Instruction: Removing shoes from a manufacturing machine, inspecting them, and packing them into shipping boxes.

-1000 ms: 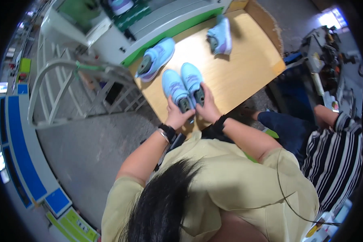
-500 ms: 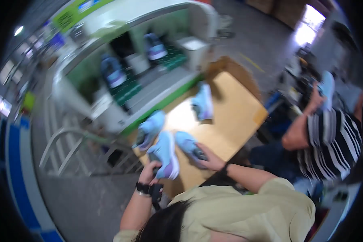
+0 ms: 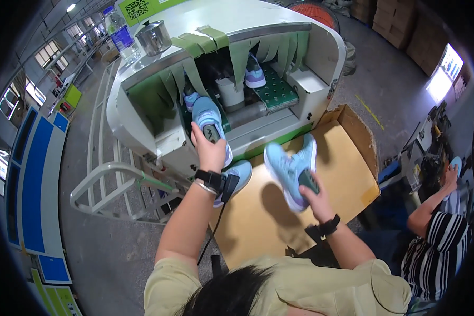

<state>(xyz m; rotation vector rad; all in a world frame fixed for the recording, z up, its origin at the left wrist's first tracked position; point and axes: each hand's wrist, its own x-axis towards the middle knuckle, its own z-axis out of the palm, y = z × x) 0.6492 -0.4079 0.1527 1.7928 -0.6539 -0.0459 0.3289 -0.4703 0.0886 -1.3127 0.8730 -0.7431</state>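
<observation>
My left hand (image 3: pixel 210 147) grips a light-blue sneaker (image 3: pixel 207 109) by its heel and opening, toe pointing away, at the left mouth of a white machine (image 3: pixel 268 15). In my right hand (image 3: pixel 316 199) is another light-blue sneaker (image 3: pixel 285 169), held by its opening above a cardboard-covered surface (image 3: pixel 253 226). Behind it a third sneaker (image 3: pixel 309 146) shows in part. Beside my left wrist lies one more sneaker (image 3: pixel 241 174), partly hidden by the wrist strap. Inside the machine, a sneaker (image 3: pixel 254 73) rests on the right green perforated belt (image 3: pixel 279 97) and another sneaker (image 3: pixel 189 97) sits in the left lane.
Green flaps (image 3: pixel 237 55) hang across the machine's mouth. On its top stand a metal pot (image 3: pixel 153 38) and a plastic bottle (image 3: pixel 120 34). A white metal rail (image 3: pixel 105 174) rises at the left. To the right, a person in a striped shirt (image 3: pixel 442 247) holds a shoe.
My left hand has carried its sneaker up and away to the machine's left mouth. My right hand has lifted its sneaker off the cardboard and moved right. The shoes inside now appear deeper in.
</observation>
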